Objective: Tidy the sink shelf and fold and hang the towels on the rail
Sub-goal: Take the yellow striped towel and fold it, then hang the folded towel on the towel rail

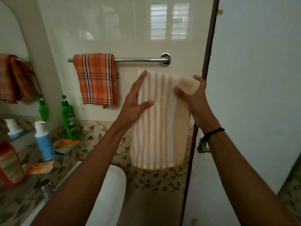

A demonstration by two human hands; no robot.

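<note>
A pale orange and white striped towel [160,124] hangs folded in front of the wall, a little below the chrome rail [138,59]. My right hand [193,93] is shut on its top right corner. My left hand [138,97] lies flat against its left side, fingers spread, thumb across the front. An orange checked towel [97,79] is draped folded over the rail's left end. The rail's right half is bare.
On the shelf at left stand a green pump bottle [69,118], a white and blue bottle [44,141], a red container [9,165] and orange packets [65,144]. A mirror [13,62] reflects them. The white sink [110,193] is below; a brown door frame [200,95] stands at right.
</note>
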